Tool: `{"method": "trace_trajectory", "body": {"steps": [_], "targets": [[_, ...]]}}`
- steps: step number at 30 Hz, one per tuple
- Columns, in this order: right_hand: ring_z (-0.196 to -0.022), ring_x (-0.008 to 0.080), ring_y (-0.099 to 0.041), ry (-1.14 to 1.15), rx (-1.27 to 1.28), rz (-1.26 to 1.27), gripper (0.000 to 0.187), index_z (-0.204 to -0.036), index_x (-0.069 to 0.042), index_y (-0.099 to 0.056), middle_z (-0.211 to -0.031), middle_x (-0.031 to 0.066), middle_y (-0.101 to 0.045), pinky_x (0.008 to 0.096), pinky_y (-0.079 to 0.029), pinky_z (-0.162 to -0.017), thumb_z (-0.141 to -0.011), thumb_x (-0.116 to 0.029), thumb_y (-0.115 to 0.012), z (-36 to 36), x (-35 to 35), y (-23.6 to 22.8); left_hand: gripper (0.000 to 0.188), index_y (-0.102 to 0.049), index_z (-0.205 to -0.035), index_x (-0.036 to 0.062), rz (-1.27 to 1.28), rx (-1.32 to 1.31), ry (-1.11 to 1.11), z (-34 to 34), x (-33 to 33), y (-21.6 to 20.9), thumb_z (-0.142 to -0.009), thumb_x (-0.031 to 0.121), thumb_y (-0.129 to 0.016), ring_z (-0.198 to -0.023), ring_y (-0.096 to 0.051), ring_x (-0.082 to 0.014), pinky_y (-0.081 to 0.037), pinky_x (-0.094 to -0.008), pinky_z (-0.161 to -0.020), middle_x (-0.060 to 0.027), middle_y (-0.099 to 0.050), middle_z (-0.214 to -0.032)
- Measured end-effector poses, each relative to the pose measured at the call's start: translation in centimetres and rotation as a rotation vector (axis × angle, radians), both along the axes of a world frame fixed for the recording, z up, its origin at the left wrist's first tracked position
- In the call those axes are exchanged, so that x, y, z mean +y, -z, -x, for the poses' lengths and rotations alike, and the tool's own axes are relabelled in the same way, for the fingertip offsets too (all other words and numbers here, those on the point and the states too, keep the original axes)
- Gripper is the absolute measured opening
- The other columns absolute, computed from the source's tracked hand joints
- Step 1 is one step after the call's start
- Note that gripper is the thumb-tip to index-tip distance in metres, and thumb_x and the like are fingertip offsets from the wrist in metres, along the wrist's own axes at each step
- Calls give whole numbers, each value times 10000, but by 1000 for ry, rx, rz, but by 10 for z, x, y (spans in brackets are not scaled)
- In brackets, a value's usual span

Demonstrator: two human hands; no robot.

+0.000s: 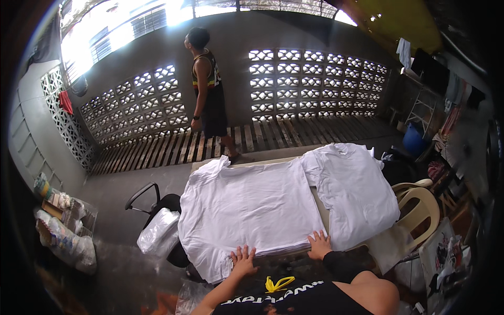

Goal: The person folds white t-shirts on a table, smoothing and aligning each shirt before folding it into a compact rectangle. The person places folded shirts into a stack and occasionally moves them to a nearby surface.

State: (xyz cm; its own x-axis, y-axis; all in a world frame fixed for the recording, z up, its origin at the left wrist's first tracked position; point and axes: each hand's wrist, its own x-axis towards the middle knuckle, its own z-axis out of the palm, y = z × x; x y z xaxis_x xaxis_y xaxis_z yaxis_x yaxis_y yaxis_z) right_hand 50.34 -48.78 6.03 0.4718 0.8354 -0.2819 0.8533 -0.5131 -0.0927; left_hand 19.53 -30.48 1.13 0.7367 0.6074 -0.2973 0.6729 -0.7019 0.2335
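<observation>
A white T-shirt (pixel 252 205) lies spread across the table in front of me, its hem toward my body and one sleeve hanging over the left side. My left hand (pixel 243 260) rests on the near edge of this shirt, fingers spread. At the shirt's near right corner, my right hand (pixel 319 245) lies with fingers apart, also holding nothing. Beside it on the right is a second pile of white T-shirts (pixel 352 191), with the neckline at the far end. Layered edges show under the left shirt's hem.
A black office chair (pixel 144 197) bears a clear plastic-wrapped bundle (pixel 159 231) left of the table. Beige plastic chairs (pixel 422 212) stand to the right, a blue bin (pixel 415 139) behind. Filled plastic bags (pixel 65 241) sit far left. Another person (pixel 207 89) stands beyond the table.
</observation>
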Motion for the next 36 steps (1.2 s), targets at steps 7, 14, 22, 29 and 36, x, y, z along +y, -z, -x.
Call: {"method": "trace_trajectory", "body": {"steps": [7, 14, 22, 29, 36], "targets": [[-1246, 399, -507, -26, 274, -441, 378, -1113, -52, -656, -1281, 199, -584, 507, -383, -1059, -806, -273, -664, 50, -24, 6, 1010, -191, -1571, 184, -11, -27, -27, -1, -7, -13, -716, 337, -706, -1488, 66, -465, 96, -655, -1141, -195, -60, -1635], [-1204, 356, -566, 226, 863, 112, 608, -1305, -174, -600, -1300, 136, -615, 420, -422, -1057, -899, -619, -521, 127, -155, 111, 1029, -237, -1547, 147, -100, -10, -11, -9, -11, -12, -669, 328, -742, -1483, -7, -476, 37, -669, -1147, -213, -123, -1614], [-1187, 334, -583, 656, 946, 0, 623, -1244, -75, -652, -1256, 168, -639, 425, -466, -994, -943, -591, -476, 129, -277, 170, 684, -448, -1392, 33, -99, -290, 349, -61, -74, -22, -763, 186, -669, -1409, -284, -452, -251, -577, -1123, -256, -352, -1496], [-1033, 162, -624, 891, 1836, -490, 405, -1242, -8, -639, -1143, 71, -695, 333, -485, -945, -1044, -319, -471, 103, -392, 231, 477, -667, -1227, 77, 787, 383, 292, -111, -176, 82, -858, 379, -654, -1133, -632, -312, -487, -418, -973, -176, -664, -1222], [-976, 371, -683, -48, 535, 268, 423, -1059, -79, -720, -967, 218, -714, 436, -529, -851, -979, -409, -467, 65, -528, 322, 430, -705, -1163, 83, 639, 184, -78, -64, -198, 110, -845, 369, -662, -1079, -659, -309, -499, -404, -955, -161, -699, -1142]]}}
